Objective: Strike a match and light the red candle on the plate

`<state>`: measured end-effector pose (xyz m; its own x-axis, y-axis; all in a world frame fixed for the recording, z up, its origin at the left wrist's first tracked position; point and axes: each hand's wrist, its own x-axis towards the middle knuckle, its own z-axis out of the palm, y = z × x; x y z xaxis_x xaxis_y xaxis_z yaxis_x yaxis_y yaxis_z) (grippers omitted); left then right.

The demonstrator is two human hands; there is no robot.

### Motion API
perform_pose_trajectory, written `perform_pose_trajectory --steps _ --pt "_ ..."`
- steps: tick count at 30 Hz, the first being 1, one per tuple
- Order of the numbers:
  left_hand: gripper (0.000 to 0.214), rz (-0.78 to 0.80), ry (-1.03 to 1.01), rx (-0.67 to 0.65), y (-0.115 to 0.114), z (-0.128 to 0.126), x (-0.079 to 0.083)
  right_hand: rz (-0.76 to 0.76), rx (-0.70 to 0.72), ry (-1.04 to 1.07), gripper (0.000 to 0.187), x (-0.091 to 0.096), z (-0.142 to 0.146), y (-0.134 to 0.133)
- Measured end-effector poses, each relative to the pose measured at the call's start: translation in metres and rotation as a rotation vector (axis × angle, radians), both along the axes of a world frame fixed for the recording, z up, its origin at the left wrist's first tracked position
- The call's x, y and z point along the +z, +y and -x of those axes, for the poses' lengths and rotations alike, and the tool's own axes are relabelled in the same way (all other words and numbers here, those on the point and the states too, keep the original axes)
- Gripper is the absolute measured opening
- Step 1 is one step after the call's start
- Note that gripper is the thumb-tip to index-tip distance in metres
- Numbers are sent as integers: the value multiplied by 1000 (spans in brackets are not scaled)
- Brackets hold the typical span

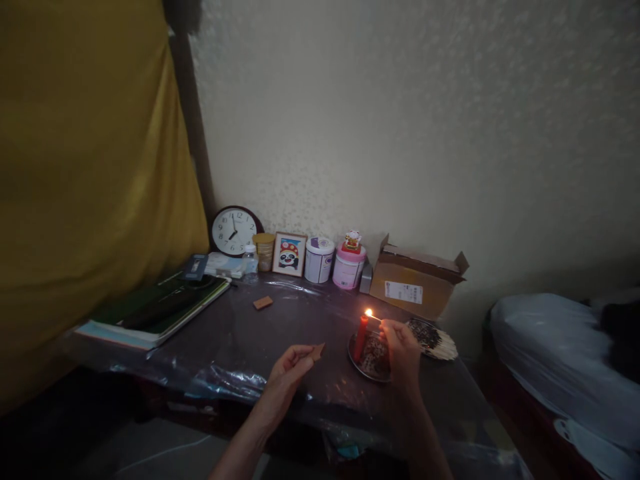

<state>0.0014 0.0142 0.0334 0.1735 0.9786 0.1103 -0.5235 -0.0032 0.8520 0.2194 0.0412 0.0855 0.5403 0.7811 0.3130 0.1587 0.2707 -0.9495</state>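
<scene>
A red candle [361, 339] stands on a small patterned metal plate [351, 360]. My right hand [401, 343] pinches a thin match [375, 317], its tip at the flame [369, 312] over the candle's top. Whether the wick itself burns, I cannot tell. My left hand [290, 373] is closed on a small flat brown piece [319, 351], held to the left of the plate. Farther back on the table lies a similar brown piece [263, 303]. Beside my right hand, many dark-tipped matches [440, 343] are heaped on another dish, partly hidden.
Along the wall stand a clock [234, 231], a framed panda picture [289, 255], a white tin [319, 260], a pink tin [349, 268] with a figurine [353, 241], and an opened cardboard box [435, 297]. Green books [170, 307] lie left. Clear plastic covers the dark table [240, 340].
</scene>
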Motion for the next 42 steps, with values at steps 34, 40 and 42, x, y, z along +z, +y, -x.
perform_pose_trajectory --steps 34,40,42 --pt "24 11 5 16 1 0 -1 -7 0 -19 19 -4 3 6" --pt "22 -1 24 -4 0 0 0 -30 23 -21 18 -2 3 6" --pt "23 9 28 3 0 0 1 -17 16 -21 18 -1 4 5"
